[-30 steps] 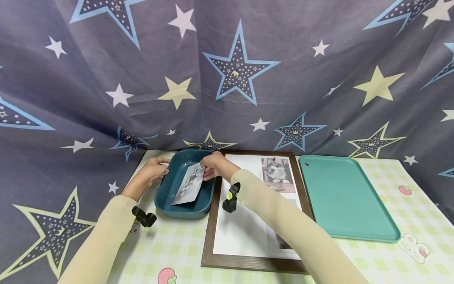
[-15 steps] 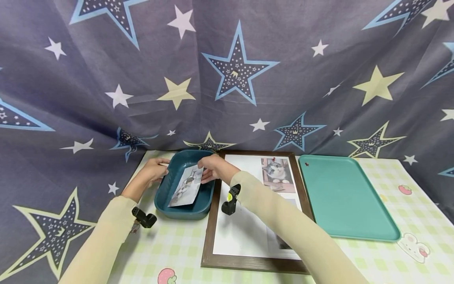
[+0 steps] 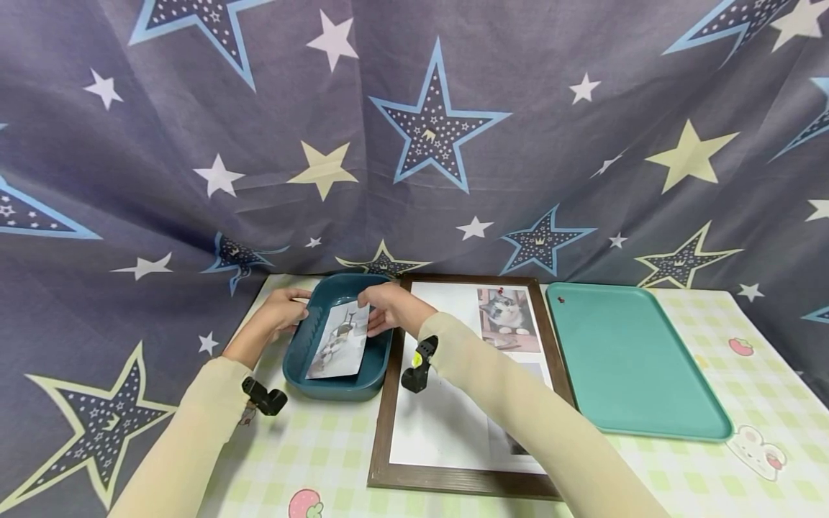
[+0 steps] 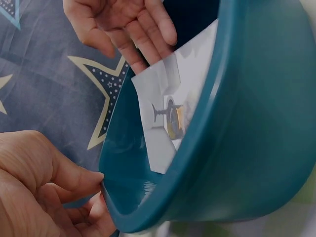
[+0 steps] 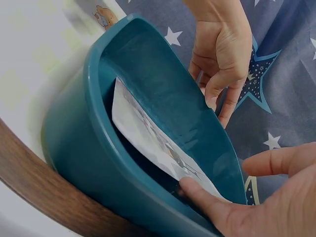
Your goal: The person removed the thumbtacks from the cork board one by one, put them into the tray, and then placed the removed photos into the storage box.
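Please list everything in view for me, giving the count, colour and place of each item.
Bin: one, dark teal, left of the framed board
Loose photo: one, mostly white and grey, inside the bin
Framed board: one, white with brown frame, centre
Cat picture: one, pink and grey, board's upper right
Lower picture: count unclear, grey and dark, partly hidden by the right sleeve
Pins: two, red, cat picture's top and tray's far left corner
Tray: one, green, right of the board
Tablecloth: one, green-and-white check, underneath
Curtain: one, purple-grey with stars, behind
Wrist cameras: two, black, one per wrist
Sleeves: two, cream, foreground
Left grip: one, bare, pinching the bin's left rim
Right grip: one, bare, at the loose photo's upper right edge
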Demonstrator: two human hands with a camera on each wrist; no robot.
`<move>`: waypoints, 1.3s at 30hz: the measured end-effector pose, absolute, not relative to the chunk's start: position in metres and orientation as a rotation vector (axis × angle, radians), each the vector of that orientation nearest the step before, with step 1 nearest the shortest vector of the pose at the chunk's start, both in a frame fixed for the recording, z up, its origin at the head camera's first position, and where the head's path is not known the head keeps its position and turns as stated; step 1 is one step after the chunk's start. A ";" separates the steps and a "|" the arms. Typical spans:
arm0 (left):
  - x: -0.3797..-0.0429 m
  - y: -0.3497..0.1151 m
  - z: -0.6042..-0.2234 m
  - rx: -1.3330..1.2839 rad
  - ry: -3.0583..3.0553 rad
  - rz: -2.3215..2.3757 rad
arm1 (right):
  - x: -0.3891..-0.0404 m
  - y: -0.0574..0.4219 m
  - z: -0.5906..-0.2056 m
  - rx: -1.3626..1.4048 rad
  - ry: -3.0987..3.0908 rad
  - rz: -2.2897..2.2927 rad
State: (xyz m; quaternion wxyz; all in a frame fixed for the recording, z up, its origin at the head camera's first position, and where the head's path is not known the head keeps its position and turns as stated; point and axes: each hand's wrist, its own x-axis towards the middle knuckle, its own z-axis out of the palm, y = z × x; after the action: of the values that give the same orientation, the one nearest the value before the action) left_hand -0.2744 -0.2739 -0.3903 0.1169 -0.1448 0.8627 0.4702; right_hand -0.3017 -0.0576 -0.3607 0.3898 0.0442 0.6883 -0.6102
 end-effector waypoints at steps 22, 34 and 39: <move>-0.279 -0.274 -0.389 -0.444 2.543 1.296 | -0.302 -0.056 -0.361 0.104 1.747 -1.502; -0.279 -0.274 -0.389 -0.458 2.553 1.303 | -0.302 -0.057 -0.361 0.079 1.764 -1.482; -0.278 -0.273 -0.389 -0.458 2.553 1.315 | -0.301 -0.056 -0.361 0.083 1.760 -1.482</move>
State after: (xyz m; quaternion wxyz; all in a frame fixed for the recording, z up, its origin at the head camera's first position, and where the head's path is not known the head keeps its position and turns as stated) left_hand -0.2780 -0.2732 -0.3895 0.1163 -0.1563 0.8719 0.4492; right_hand -0.3010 -0.0563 -0.3606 0.4075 0.0329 0.6981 -0.5878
